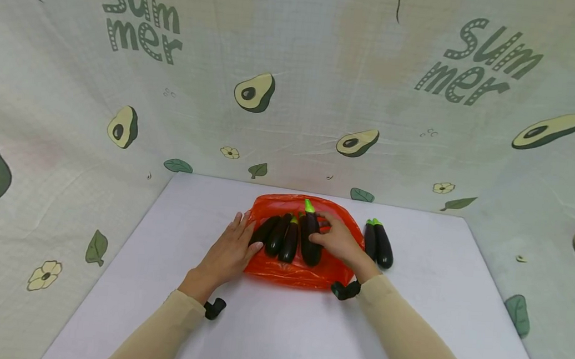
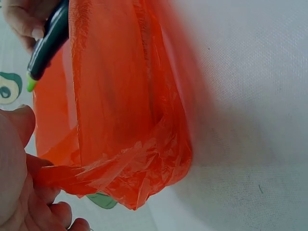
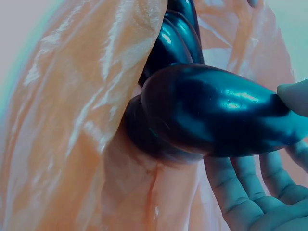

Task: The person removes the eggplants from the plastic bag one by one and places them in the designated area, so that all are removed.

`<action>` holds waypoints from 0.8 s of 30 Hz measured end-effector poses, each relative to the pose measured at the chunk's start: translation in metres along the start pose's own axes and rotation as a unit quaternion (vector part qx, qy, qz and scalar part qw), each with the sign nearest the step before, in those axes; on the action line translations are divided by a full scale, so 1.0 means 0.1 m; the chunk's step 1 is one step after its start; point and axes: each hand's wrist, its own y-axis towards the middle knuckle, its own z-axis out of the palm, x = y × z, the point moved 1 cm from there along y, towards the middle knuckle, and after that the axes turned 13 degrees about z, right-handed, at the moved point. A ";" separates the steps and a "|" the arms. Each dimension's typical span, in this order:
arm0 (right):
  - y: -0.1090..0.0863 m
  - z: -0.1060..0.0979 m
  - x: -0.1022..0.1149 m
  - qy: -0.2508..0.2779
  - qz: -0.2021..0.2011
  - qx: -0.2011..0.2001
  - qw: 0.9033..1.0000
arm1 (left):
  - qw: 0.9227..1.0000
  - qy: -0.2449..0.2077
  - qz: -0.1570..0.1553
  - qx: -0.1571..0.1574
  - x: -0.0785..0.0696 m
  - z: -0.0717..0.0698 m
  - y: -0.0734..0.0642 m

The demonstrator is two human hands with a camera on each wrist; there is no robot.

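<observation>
My right hand (image 1: 335, 238) grips a dark eggplant (image 1: 311, 234) with a bright green cap, over the right part of an open red plastic bag (image 1: 290, 279). In the right wrist view, the thumb and fingers (image 3: 279, 178) lie on opposite sides of the glossy eggplant (image 3: 216, 110). Several more eggplants (image 1: 289, 242) lie side by side in the bag, one partly beneath the held one. At the bag's left side, my left hand (image 1: 229, 250) holds the rim, thumb toward the inside. In the left wrist view, the crumpled rim (image 2: 72, 178) runs in between the thumb and fingers.
Two eggplants (image 1: 378, 244) lie on the white table (image 1: 276, 334) just right of the bag, close to my right wrist. Behind the table and at both sides hangs a pale cloth (image 1: 305, 64) printed with avocados and leaves.
</observation>
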 end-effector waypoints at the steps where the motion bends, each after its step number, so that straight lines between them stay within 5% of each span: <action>1: -0.01 -0.01 -0.01 0.000 -0.001 -0.002 1.000 | 1.000 -0.001 -0.001 0.000 0.00 0.00 0.00; 24: -0.13 -0.19 -0.27 0.015 -0.038 -0.088 0.995 | 1.000 -0.007 -0.005 0.003 -0.02 0.01 0.00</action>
